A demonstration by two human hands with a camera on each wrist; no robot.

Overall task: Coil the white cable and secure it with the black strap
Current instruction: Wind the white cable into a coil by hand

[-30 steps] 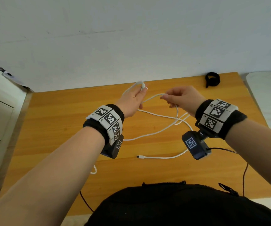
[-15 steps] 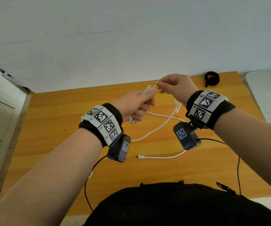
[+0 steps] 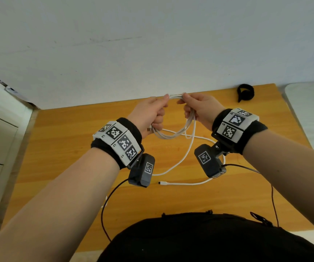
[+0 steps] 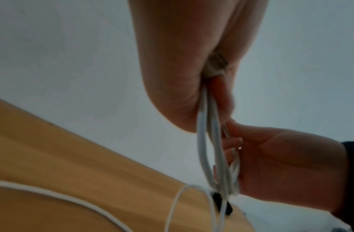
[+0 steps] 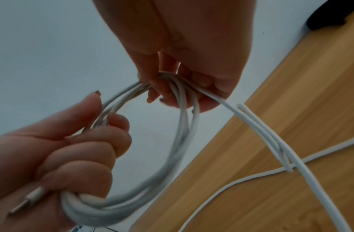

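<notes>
Hands first: left hand (image 3: 149, 112) and right hand (image 3: 199, 108) are raised together over the far half of the orange wooden table (image 3: 67, 148), both curled round the same bundle. Left fingers are wrapped tight about several turns of the white round-sheathed cable (image 3: 173, 132), with one metal plug end poking out below the fist in the right wrist view. Right fingers pinch the loops at their top, roughly one o'clock on the coil from the left fist.

Coil hangs between the two hands, off the table. From it a loose tail drops toward six o'clock, crosses itself on the wood and ends in a small white connector (image 3: 160, 183) near the table's middle.

Black fabric strap (image 3: 245, 92) lies curled at the table's far right corner, about one o'clock from the hands, well apart and untouched.

Step in hand, by my reading: coiling, partly done. Next move likely calls for the right hand to slide down the tail, draw up slack and lay another turn into the left fist, keeping loops even; the strap comes after.
</notes>
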